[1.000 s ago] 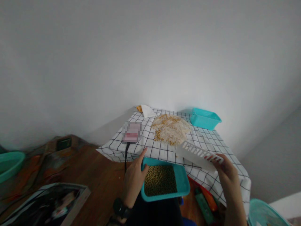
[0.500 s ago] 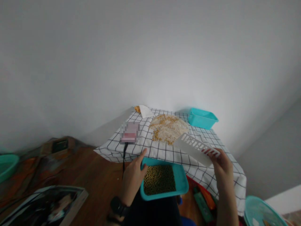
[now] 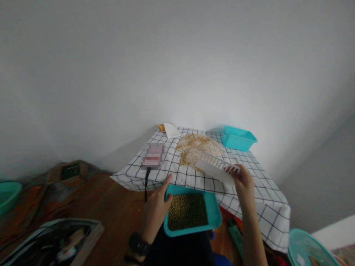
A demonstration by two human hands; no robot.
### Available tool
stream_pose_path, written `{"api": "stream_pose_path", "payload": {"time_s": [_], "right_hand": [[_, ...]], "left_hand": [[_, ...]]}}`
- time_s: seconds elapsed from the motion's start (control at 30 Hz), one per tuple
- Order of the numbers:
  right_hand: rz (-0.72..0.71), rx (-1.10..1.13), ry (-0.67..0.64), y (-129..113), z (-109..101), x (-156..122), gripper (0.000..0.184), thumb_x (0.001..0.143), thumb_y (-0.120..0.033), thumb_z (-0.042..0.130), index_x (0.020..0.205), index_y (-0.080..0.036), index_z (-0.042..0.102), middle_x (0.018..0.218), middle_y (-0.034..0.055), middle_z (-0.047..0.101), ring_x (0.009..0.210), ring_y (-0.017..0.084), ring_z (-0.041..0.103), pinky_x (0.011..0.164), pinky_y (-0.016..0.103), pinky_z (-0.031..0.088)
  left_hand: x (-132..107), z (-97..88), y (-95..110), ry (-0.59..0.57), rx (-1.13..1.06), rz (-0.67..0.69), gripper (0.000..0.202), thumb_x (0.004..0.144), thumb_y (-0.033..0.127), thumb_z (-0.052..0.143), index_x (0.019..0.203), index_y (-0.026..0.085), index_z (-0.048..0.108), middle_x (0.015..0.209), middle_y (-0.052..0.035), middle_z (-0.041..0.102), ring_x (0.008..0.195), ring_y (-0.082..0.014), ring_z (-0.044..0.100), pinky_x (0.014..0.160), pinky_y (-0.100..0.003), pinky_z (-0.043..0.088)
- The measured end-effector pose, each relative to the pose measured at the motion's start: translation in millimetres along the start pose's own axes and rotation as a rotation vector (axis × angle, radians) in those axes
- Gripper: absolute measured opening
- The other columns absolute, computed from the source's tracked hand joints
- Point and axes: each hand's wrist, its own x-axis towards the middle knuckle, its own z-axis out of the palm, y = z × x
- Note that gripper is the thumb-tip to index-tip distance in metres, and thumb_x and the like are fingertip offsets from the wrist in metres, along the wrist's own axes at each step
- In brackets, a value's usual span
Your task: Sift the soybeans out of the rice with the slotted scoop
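My right hand [image 3: 244,181] grips the right end of a white slotted plastic basket [image 3: 217,173], which is tilted over the checked cloth close to the pile. That pile mixes pale grains and yellow beans [image 3: 198,146]. At the left rim of a teal tray [image 3: 215,212], my left hand [image 3: 158,203] has its thumb over the edge and its index finger stretched forward. The tray rests at my lap by the table's front edge, holding yellowish and green beans [image 3: 188,210]. The basket's inside is mostly hidden.
An empty-looking teal bin [image 3: 239,138] stands at the back right of the checked cloth [image 3: 263,188]. A white folded paper [image 3: 171,130] lies at the back left. A blurred-out device [image 3: 152,156] with a black cable is at left. A teal basin [image 3: 310,245] sits low right.
My right hand has moved left with the white basket, bringing it nearer the grain pile. My left hand and the teal tray have barely shifted.
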Motion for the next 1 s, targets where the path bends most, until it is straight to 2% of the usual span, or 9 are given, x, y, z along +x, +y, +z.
{"api": "stream_pose_path", "payload": {"time_s": [0.17,0.4,0.77,1.0], "right_hand": [[-0.012,0.088,-0.059,-1,-5,-2,0.022,0.082,-0.040,0.058,0.092,-0.021,0.063,0.074,0.0015,0.066,0.066,0.018,0.057,0.061,0.029,0.044],[-0.018,0.057,-0.052,-8,-12,-7,0.020,0.084,-0.039,0.057,0.091,-0.021,0.063,0.075,0.0017,0.066,0.067,0.018,0.057,0.061,0.028,0.043],[0.070,0.086,-0.002,-6,-36,-35,0.021,0.083,-0.041,0.060,0.091,-0.022,0.064,0.079,0.0020,0.067,0.071,0.020,0.060,0.063,0.028,0.045],[0.074,0.052,0.006,-10,-40,-40,0.021,0.084,-0.041,0.059,0.093,-0.022,0.062,0.079,0.0023,0.066,0.073,0.020,0.059,0.064,0.029,0.044]], "left_hand": [[0,-0.2,1,-0.003,0.006,-0.007,0.064,0.090,0.019,0.048,0.151,0.027,0.032,0.102,-0.0055,0.071,0.092,-0.0203,0.067,0.082,-0.029,0.047],[-1,1.6,-2,0.000,0.012,0.014,0.065,0.090,0.020,0.047,0.152,0.028,0.030,0.100,-0.0052,0.071,0.091,-0.0203,0.067,0.081,-0.029,0.047],[-1,2.2,-2,-0.004,-0.019,0.007,0.065,0.090,0.019,0.047,0.152,0.028,0.029,0.104,-0.0057,0.070,0.093,-0.0202,0.066,0.084,-0.030,0.048],[-2,0.9,0,-0.006,-0.027,0.003,0.065,0.090,0.018,0.047,0.152,0.028,0.030,0.105,-0.0066,0.070,0.094,-0.0209,0.066,0.083,-0.030,0.047]]}}
